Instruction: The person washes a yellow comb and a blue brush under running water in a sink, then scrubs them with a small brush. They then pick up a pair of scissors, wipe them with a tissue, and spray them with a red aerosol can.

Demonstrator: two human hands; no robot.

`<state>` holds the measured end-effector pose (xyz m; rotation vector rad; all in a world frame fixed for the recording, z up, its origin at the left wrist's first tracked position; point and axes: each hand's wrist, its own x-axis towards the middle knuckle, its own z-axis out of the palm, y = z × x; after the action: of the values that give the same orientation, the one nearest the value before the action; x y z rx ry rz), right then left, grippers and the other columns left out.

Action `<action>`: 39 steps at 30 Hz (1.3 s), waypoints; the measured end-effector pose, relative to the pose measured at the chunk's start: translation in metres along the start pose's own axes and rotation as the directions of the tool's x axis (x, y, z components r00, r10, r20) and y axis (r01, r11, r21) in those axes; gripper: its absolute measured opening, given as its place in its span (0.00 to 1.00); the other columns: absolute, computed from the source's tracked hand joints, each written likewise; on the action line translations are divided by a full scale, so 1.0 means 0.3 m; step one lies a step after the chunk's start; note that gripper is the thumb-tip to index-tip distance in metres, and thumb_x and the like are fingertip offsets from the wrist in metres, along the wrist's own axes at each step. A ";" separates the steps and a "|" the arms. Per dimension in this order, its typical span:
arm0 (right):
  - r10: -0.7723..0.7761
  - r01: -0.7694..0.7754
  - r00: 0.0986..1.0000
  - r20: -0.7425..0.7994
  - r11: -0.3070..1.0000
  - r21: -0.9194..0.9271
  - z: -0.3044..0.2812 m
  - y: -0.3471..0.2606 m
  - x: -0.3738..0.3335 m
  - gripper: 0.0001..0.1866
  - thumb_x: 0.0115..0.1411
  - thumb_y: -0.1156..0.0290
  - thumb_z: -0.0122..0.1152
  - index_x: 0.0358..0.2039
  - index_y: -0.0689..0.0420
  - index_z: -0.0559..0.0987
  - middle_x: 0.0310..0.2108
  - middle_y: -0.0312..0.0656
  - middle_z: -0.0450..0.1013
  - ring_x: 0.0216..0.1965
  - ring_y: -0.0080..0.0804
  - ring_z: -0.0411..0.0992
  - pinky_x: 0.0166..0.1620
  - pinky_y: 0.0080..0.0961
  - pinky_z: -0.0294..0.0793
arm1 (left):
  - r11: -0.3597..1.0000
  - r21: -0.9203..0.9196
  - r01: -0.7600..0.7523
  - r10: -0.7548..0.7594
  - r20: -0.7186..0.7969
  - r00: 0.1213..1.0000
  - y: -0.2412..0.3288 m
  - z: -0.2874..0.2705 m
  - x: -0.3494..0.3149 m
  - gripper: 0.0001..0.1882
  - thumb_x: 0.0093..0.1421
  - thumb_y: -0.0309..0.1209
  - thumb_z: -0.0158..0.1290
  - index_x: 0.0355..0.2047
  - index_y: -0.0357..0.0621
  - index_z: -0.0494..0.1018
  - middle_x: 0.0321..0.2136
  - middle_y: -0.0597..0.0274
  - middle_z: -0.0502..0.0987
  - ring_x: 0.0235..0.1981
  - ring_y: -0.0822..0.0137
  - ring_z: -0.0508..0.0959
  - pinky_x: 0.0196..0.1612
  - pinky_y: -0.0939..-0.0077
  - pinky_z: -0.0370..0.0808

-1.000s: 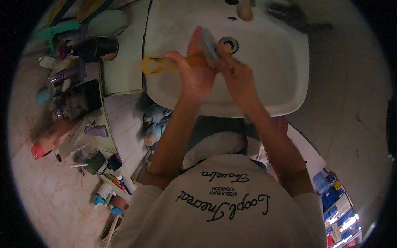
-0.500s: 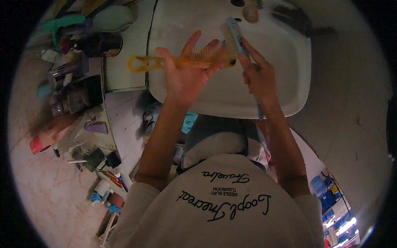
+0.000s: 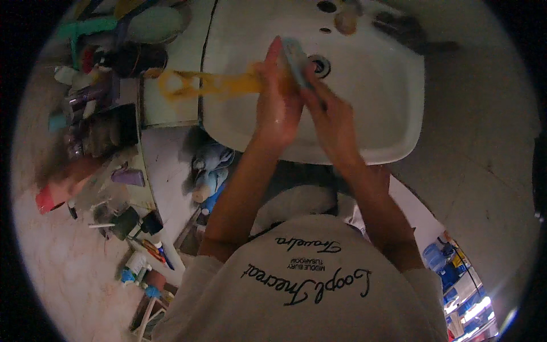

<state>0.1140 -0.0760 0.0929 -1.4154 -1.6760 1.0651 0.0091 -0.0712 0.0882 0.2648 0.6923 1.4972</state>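
Over the sink, my left hand (image 3: 277,111) is closed on a yellow comb (image 3: 231,84). The comb's long handle, with holes in it, sticks out to the left, smeared by motion. My right hand (image 3: 335,117) grips a blue-grey brush (image 3: 294,61), its forefinger and thumb along the brush. The brush lies against the fingers of my left hand, where the toothed end of the comb is. Its bristles face the left hand and are mostly hidden. Both hands are close together, left of the drain.
The white sink (image 3: 393,137) has a drain hole (image 3: 319,66) in its basin. Left of it runs a pale ledge (image 3: 171,111), with a dark bottle (image 3: 137,60), a purple item (image 3: 127,176) and several other toiletries around. A dark blurred object (image 3: 401,31) sits at the back right rim.
My left hand has turned edge-on and its spread fingers have come together. My right hand has brought the brush leftward against it. The comb handle has shifted left, and the drain has come into view.
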 end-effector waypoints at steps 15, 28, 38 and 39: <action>0.074 -0.076 0.997 0.025 0.995 0.069 0.015 0.003 -0.002 0.19 0.58 0.64 0.47 0.50 0.52 0.66 0.29 0.56 0.70 0.23 0.45 0.70 0.27 0.34 0.68 | 0.998 0.039 0.049 -0.046 -0.072 0.996 0.004 -0.013 0.032 0.38 0.49 0.66 0.31 0.55 0.59 0.52 0.50 0.63 0.59 0.47 0.63 0.64 0.49 0.64 0.61; 0.069 -0.072 0.993 0.099 0.997 0.025 0.003 0.013 0.007 0.21 0.57 0.63 0.46 0.50 0.58 0.65 0.36 0.55 0.69 0.38 0.47 0.70 0.38 0.33 0.69 | 0.996 -0.004 0.089 -0.089 -0.046 0.995 0.003 -0.056 0.068 0.35 0.49 0.64 0.34 0.48 0.52 0.60 0.48 0.61 0.60 0.46 0.59 0.66 0.45 0.64 0.65; 0.171 -0.174 0.984 0.057 0.983 0.062 0.016 -0.006 -0.058 0.19 0.57 0.65 0.48 0.48 0.58 0.68 0.29 0.50 0.72 0.24 0.24 0.66 0.34 0.19 0.68 | 0.996 0.094 -0.001 0.012 -0.114 0.993 -0.034 -0.017 0.036 0.33 0.53 0.61 0.32 0.45 0.48 0.60 0.44 0.61 0.63 0.42 0.63 0.67 0.50 0.63 0.64; 0.148 -0.149 0.989 0.021 0.980 0.130 0.027 0.011 -0.061 0.19 0.57 0.65 0.48 0.48 0.58 0.68 0.29 0.51 0.72 0.24 0.24 0.66 0.34 0.19 0.67 | 0.994 0.110 0.026 -0.015 -0.102 0.995 -0.040 -0.012 0.030 0.33 0.53 0.61 0.32 0.45 0.48 0.60 0.45 0.61 0.62 0.42 0.63 0.67 0.50 0.63 0.64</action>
<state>0.1114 -0.0949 0.0865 -1.4689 -1.4974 1.2442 0.0163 -0.0645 0.0764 0.2668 0.8590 1.4624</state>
